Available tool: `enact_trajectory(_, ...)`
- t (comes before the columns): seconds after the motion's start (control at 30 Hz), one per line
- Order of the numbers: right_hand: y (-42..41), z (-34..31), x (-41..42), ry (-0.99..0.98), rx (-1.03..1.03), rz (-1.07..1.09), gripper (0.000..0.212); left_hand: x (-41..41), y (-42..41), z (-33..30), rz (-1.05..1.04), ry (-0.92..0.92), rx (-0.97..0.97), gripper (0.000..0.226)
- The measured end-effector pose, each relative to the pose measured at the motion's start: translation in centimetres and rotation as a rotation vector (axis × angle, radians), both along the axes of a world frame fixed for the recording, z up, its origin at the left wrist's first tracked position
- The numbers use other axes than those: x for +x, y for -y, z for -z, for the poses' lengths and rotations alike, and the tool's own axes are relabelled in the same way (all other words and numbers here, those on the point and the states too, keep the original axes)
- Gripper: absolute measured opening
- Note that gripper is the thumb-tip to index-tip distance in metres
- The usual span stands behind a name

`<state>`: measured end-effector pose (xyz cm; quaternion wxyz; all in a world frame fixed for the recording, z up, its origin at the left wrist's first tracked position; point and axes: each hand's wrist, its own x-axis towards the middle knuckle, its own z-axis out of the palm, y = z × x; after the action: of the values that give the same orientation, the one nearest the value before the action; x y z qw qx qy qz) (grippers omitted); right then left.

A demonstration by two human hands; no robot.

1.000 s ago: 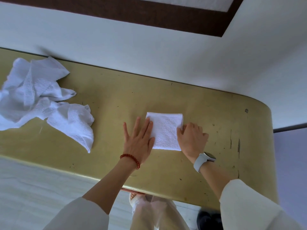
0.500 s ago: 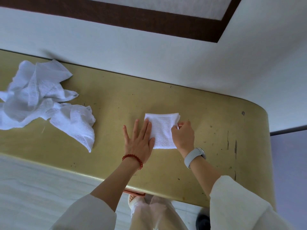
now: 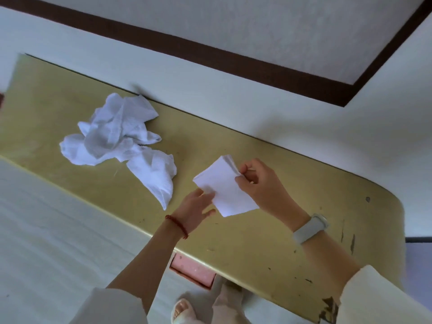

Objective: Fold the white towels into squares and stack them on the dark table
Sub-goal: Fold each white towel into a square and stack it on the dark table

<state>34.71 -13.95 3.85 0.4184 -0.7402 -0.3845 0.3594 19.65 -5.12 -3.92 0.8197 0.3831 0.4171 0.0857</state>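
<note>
Right hand (image 3: 261,185) pinches folded towel (image 3: 222,185) — left hand (image 3: 195,210) touching.

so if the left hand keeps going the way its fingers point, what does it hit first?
The left hand points up and right, straight at the folded towel that the right hand pinches. Its fingertips look to be at the towel's lower edge already, though depth is unclear.

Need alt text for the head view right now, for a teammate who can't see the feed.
The right hand pinches a folded white towel just above a yellowish table, while the left hand reaches its fingers to the towel's lower edge. A crumpled pile of white towels lies on the table to the left.
</note>
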Motion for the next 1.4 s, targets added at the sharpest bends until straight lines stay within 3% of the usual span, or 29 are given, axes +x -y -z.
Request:
enact_trajectory(0.13, -0.1, 0.6, -0.1, -0.089, -0.076, 0.081, 0.013, -1.8, -0.2, -0.7, -0.244, 0.016, -0.04, 0.013)
enact_trajectory(0.27, -2.2, 1.2, -5.4, -0.128, -0.175, 0.047, 0.035, -8.2, -0.9, -2.5, -0.344, -0.163, 0.251, 0.007)
enact_trajectory(0.43, -6.2, 0.2, -17.4, -0.304, -0.232, -0.039, 0.004, -21.6, -2.0, -5.4, -0.451, -0.383, 0.654, 0.021)
enact_trajectory(0.57, -8.8, -2.4, -31.0, -0.315, -0.244, -0.192, 0.009, -35.5, -1.7, -8.9, -0.564, -0.567, 0.852, 0.013)
enact_trajectory(0.63, -9.8, -3.6, -39.0, -0.224, -0.168, -0.278, 0.015, -43.4, -1.0, -11.0, -0.638, -0.683, 0.925, 0.016)
enact_trajectory(0.8, -11.9, -7.8, -59.0, 0.032, 0.163, -0.507, 0.002, -61.8, 1.5, -16.0, -0.865, -0.956, 1.091, 0.017)
enact_trajectory(0.87, -12.4, -9.1, -65.6, 0.15, 0.292, -0.593, 0.007, -67.8, 2.4, -17.3, -0.944, -1.067, 1.147, 0.016)
enact_trajectory(1.07, -15.7, -10.8, -80.8, 0.48, 0.626, -0.848, 0.016, -81.1, 2.4, -18.3, -1.09, -1.269, 1.127, 0.017)
enact_trajectory(1.2, -19.2, -10.6, -88.1, 0.536, 0.693, -0.966, 0.015, -87.4, -0.1, -17.6, -1.086, -1.405, 1.068, 0.023)
enact_trajectory(1.27, -24.1, -9.6, -97.6, 0.513, 0.712, -1.069, 0.016, -95.4, -3.7, -16.7, -1.172, -1.479, 1.014, 0.026)
enact_trajectory(1.4, -27.3, -9.7, -104.5, 0.429, 0.73, -1.144, 0.015, -101.0, -6.4, -17.0, -1.16, -1.607, 1.101, 0.028)
